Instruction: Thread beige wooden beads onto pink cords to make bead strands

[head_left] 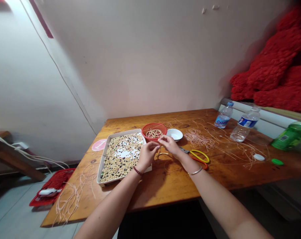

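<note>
My left hand [148,155] and my right hand [171,146] meet in front of my body, above the table, with fingertips pinched close together. A short beaded string [162,153] hangs just below the fingers, its pale beads curving to the right; its thin cord seems to run up between them. To the left of my left hand lies a shallow white box [99,179] full of tan and dark beads [117,164]. Beyond the hands is a red basket [150,125] with beaded loops [154,133]. A white bowl [174,134] stands behind my right hand, and scissors [199,156] lie beside that wrist.
Loose pink cords [200,138] spread over the wooden table [162,189], with another bundle [69,199] at its left corner. Two clear bottles [245,124] and a green bottle [291,135] are at the right. Caps [259,157] lie near them. A pink disc [99,145] is left of the box.
</note>
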Demonstrator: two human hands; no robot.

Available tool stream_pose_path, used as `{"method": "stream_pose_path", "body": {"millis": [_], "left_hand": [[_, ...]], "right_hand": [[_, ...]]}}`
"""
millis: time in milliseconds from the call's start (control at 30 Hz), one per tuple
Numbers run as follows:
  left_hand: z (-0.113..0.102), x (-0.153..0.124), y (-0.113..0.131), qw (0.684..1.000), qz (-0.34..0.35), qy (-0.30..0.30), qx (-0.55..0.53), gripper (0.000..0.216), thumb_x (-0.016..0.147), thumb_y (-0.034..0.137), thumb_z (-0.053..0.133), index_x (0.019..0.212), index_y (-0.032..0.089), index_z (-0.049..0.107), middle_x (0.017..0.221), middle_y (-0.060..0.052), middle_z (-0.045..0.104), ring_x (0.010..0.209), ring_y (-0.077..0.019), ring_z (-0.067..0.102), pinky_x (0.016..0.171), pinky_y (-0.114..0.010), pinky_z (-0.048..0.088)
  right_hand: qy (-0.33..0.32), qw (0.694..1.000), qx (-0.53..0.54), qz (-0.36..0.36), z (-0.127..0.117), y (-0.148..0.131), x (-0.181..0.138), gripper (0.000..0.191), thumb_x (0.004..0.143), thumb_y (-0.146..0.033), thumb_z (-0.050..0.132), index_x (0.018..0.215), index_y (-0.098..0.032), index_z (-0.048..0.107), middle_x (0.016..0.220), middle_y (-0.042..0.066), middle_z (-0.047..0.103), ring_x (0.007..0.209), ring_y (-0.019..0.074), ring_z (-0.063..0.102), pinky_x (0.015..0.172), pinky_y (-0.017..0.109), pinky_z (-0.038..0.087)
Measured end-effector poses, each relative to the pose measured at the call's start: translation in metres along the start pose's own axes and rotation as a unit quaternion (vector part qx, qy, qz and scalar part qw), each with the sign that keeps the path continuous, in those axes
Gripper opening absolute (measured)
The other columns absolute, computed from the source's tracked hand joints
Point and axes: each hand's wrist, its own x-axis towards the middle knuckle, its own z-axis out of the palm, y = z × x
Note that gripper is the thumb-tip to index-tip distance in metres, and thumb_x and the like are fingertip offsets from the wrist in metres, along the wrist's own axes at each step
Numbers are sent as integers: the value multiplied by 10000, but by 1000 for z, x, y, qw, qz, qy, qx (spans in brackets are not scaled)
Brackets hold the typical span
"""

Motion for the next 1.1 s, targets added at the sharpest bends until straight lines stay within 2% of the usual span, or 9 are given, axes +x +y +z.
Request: {"method": "stream_pose_path", "body": {"millis": [167, 267, 433, 700, 867, 1000, 1100], "left_hand": [[1, 1, -8, 1000, -14, -26, -7, 213, 749, 322, 692, 864, 143, 699, 873, -109, 720, 780, -210, 683, 729, -316, 533], [1, 0, -6, 999, -17, -31, -12, 206, 744, 324, 692, 849, 146, 692, 859, -107, 721, 773, -211, 684, 719, -312, 531], [2, 1, -3, 999, -40, -15, -32, 240, 713, 357, 712, 805, 142, 656, 794, -91, 704, 692, -181, 657, 634, -272, 503], [1, 4, -4, 989, -95, -30, -108, 333, 617, 394, 775, 763, 138, 620, 664, -31, 654, 567, -119, 583, 536, -221, 442], [0, 4, -4, 988, -102, -21, -112, 328, 609, 380, 779, 753, 130, 624, 671, -39, 656, 565, -112, 577, 537, -215, 431], [0, 4, -5, 989, -105, -17, -105, 338, 597, 388, 783, 752, 129, 630, 664, -44, 662, 557, -115, 580, 523, -212, 425], [1, 4, -4, 988, -109, -20, -109, 350, 594, 396, 784, 765, 131, 631, 659, -42, 667, 553, -117, 586, 509, -207, 421]], "right_hand": [[-8, 1000, 9, -13, 0, 1, 0, 242, 722, -402, 650, 705, -176, 564, 679, -17, 541, 643, 114, 473, 632, 248, 375], [-11, 1000, 10, -7, 1, -1, -1, 251, 716, -408, 653, 690, -180, 554, 650, -24, 519, 611, 107, 451, 586, 236, 356], [-19, 998, 32, 45, 1, -11, -5, 269, 710, -423, 642, 683, -191, 510, 558, -54, 416, 486, 77, 316, 457, 220, 229], [-76, 979, 139, 128, -6, -12, -6, 223, 667, -333, 648, 678, -186, 481, 543, -76, 347, 426, 45, 184, 440, 231, 82], [-107, 969, 169, 148, -9, -14, -7, 177, 659, -284, 639, 664, -172, 502, 548, -70, 368, 434, 40, 180, 453, 229, 66], [-128, 969, 151, 149, -10, -13, -8, 174, 653, -290, 665, 652, -163, 546, 532, -70, 384, 442, 41, 177, 447, 226, 73], [-121, 974, 124, 144, -9, -12, -8, 206, 647, -335, 704, 686, -162, 600, 538, -64, 438, 441, 38, 200, 437, 223, 90]]}}
